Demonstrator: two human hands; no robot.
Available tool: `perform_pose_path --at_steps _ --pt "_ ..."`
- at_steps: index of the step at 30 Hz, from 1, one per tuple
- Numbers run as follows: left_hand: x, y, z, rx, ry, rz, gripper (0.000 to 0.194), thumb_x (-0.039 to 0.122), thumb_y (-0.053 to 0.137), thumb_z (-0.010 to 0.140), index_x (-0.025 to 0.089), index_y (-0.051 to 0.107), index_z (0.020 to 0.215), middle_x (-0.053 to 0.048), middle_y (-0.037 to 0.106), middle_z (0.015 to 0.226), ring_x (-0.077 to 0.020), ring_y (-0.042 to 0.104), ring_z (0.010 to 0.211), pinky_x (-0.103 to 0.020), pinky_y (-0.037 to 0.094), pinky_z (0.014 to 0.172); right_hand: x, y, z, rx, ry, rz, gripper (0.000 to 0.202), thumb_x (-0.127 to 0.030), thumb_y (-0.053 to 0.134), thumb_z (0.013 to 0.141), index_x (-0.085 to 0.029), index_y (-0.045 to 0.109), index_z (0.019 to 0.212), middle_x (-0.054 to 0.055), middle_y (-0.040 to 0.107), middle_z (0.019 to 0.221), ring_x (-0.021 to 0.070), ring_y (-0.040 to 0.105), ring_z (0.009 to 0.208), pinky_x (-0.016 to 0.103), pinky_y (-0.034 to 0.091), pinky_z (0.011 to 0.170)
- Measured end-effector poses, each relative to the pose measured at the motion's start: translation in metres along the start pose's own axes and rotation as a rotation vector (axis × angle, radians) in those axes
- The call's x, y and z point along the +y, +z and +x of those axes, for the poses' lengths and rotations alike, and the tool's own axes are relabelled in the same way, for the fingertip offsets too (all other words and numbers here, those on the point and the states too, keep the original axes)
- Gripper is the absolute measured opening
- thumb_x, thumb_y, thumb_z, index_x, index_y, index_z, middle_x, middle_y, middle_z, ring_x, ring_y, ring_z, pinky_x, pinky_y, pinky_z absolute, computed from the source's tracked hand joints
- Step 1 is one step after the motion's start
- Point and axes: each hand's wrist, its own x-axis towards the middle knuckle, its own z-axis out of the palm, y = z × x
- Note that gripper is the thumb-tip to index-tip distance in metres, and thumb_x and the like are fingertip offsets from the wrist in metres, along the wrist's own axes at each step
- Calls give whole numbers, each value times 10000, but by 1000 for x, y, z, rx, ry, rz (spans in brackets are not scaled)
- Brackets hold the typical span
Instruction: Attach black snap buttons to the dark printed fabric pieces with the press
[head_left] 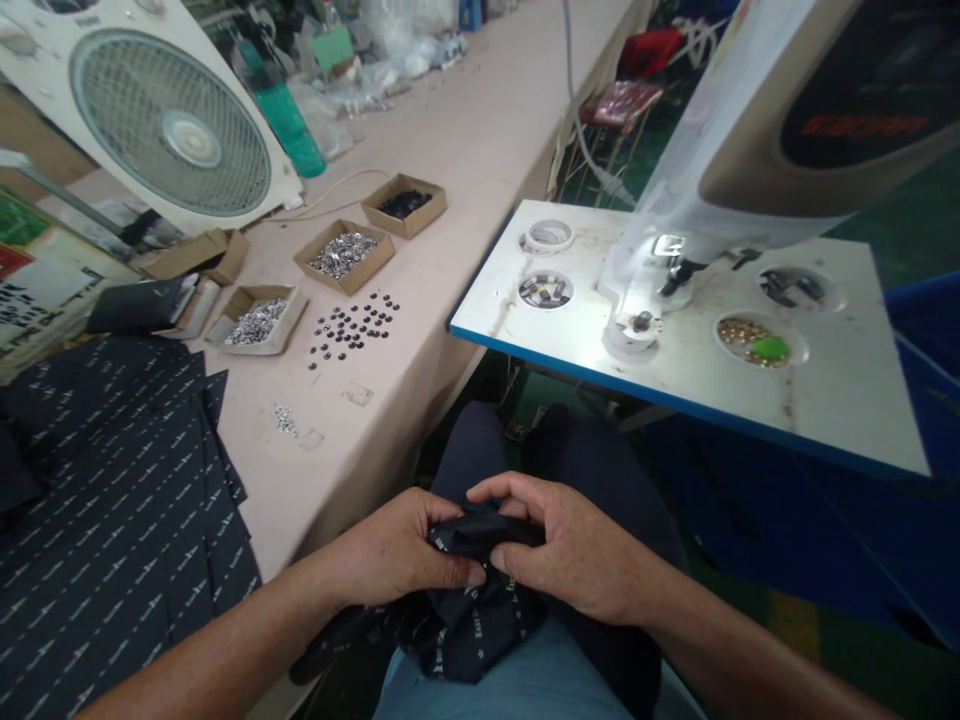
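Observation:
A dark fabric piece with pale printed lettering [480, 625] lies bunched over the lap. My left hand [397, 548] grips its left side, thumb on top and the other fingers hidden by folds. From the right, my right hand [574, 545] pinches the same fabric, its thumb close to my left thumb and its index finger arched over the upper fold. Both hands are below the front edge of the white machine table [675, 385].
Left, a pinkish table [360, 430] bears small boxes of metal parts [343, 255], scattered black studs [352, 330], printed dark cloth [120, 520] and a fan [172, 125]. A press machine [750, 120] overhangs the right table, which has round part wells.

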Motion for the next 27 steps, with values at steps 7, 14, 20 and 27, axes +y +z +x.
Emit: perform_pose_path --at_steps 7,14,20,27 --pt "-7 8 2 66 33 -95 219 285 747 731 101 627 736 31 462 648 -78 365 601 -203 288 570 5 -3 5 -22 18 33 389 -132 626 761 -190 621 1146 -10 701 876 115 590 680 197 409 578" --pt "-20 6 2 0 41 -297 329 344 856 667 96 687 802 10 557 675 -69 440 580 -182 350 577 28 -5 16 -165 79 448 388 -347 771 746 -110 658 1031 44 692 895 142 608 758 247 464 706" --pt "-21 1 8 -21 149 -388 350 347 872 667 105 706 859 -6 585 778 -77 496 652 -181 393 634 38 -9 16 -79 159 294 412 -520 699 832 -116 679 907 2 612 735 115 517 644 207 397 587" --pt "-17 -2 23 124 534 -172 309 298 865 648 196 764 921 -55 589 1261 -225 540 1171 -315 384 1054 36 -22 17 -126 230 105 511 -628 545 894 -151 730 911 54 679 865 231 627 809 298 497 715"
